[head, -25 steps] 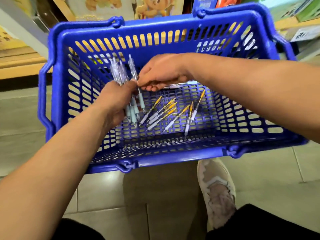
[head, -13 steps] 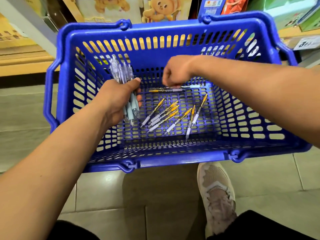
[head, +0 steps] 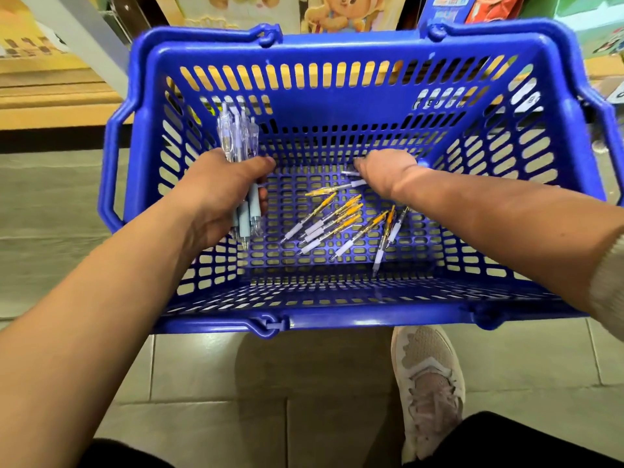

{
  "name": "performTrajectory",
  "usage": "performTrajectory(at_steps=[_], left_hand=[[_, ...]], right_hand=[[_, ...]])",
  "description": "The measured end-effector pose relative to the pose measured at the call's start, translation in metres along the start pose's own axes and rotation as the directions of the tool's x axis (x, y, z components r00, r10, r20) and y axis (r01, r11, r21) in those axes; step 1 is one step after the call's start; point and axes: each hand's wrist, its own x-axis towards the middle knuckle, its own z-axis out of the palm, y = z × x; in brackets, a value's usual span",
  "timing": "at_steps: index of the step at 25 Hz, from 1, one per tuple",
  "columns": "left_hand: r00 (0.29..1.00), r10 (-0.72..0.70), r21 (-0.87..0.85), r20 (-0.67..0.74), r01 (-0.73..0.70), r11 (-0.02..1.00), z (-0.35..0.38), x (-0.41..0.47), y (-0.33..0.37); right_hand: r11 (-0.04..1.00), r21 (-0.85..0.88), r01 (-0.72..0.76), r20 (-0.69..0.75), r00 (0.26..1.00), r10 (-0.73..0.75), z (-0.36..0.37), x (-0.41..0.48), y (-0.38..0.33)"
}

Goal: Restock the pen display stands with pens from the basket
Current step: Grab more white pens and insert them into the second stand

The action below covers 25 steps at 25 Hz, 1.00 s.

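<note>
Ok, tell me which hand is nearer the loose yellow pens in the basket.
Right. The right hand is over the far edge of the yellow pens; the left hand, gripping a pen bundle, is off to their left, not touching them.

Shop: blue shopping basket [head: 337, 45], shelved merchandise [head: 341, 11].

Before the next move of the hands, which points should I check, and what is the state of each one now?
1. Left hand grips the bundle of blue pens: ok.
2. Right hand is at the pale-tipped pens near the far wall: ok.
3. Right hand has a pen pinched: cannot tell, its underside is hidden.
4. Yellow pens lie loose on the floor of the basket, within reach: ok.
5. A display stand is in view: not ok.
</note>
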Motion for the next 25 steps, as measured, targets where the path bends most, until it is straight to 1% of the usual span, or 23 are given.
performTrajectory(at_steps=[3,5,7,8,9,10,11,12,13,14,15,16,17,19,21,22,25], left_hand=[[1.000,-0.004,-0.004,0.007,0.004,1.000,-0.002,0.000,-0.002],[1.000,-0.007,-0.005,0.010,0.007,1.000,0.002,0.001,-0.002],[1.000,-0.004,0.000,0.016,0.004,1.000,0.008,0.000,-0.003],[1.000,-0.003,0.001,0.023,0.003,1.000,0.012,-0.001,-0.003],[1.000,0.000,-0.002,0.031,0.000,1.000,0.016,-0.002,-0.003],[0.999,0.003,-0.008,0.041,-0.003,1.000,0.019,-0.003,-0.003],[0.999,0.008,-0.010,0.050,-0.008,1.000,0.022,-0.004,-0.003],[0.998,0.014,-0.014,0.059,-0.013,1.000,0.026,-0.004,-0.002],[0.997,0.021,-0.025,0.070,-0.020,0.999,0.028,-0.005,-0.001],[0.996,0.029,-0.040,0.083,-0.026,0.999,0.031,-0.005,0.000],[0.995,0.035,-0.049,0.097,-0.031,0.998,0.034,-0.005,0.000],[0.994,0.037,-0.055,0.107,-0.031,0.998,0.037,-0.005,0.000],[0.993,0.035,-0.061,0.110,-0.028,0.998,0.041,-0.005,-0.001],[0.994,0.026,-0.082,0.104,-0.018,0.996,0.047,-0.003,-0.001],[0.996,0.012,-0.095,0.092,-0.003,0.995,0.053,0.000,0.000],[0.996,0.005,-0.097,0.090,0.004,0.995,0.056,0.001,0.000],[0.995,-0.025,-0.108,0.092,0.035,0.993,0.069,0.004,0.004]], right_hand=[[0.999,0.037,-0.001,0.067,0.998,-0.001,-0.011,0.004,0.005],[0.999,0.021,0.032,0.130,0.991,-0.035,-0.022,0.001,0.009],[0.997,0.028,0.069,0.144,0.987,-0.072,-0.030,-0.006,0.014],[0.995,0.068,0.074,0.136,0.987,-0.083,-0.033,-0.010,0.016],[0.987,0.149,0.066,0.125,0.989,-0.085,-0.035,-0.013,0.017],[0.959,0.279,0.042,0.118,0.990,-0.078,-0.037,-0.015,0.020],[0.894,0.447,0.015,0.117,0.990,-0.075,-0.039,-0.016,0.022],[0.780,0.626,-0.005,0.123,0.988,-0.092,-0.040,-0.018,0.023],[0.625,0.780,-0.020,0.130,0.983,-0.132,-0.042,-0.022,0.023],[0.460,0.887,-0.028,0.124,0.976,-0.179,-0.045,-0.025,0.023],[0.299,0.954,-0.033,0.102,0.971,-0.218,-0.047,-0.029,0.022],[0.160,0.986,-0.038,0.076,0.968,-0.240,-0.049,-0.033,0.020],[0.059,0.997,-0.040,0.053,0.969,-0.242,-0.052,-0.037,0.019],[-0.060,0.997,-0.039,0.024,0.974,-0.227,-0.057,-0.043,0.016],[-0.134,0.990,-0.049,0.015,0.971,-0.239,-0.064,-0.049,0.017],[-0.149,0.987,-0.057,0.018,0.967,-0.255,-0.068,-0.052,0.020],[-0.146,0.986,-0.078,0.035,0.960,-0.277,-0.075,-0.060,0.033]])
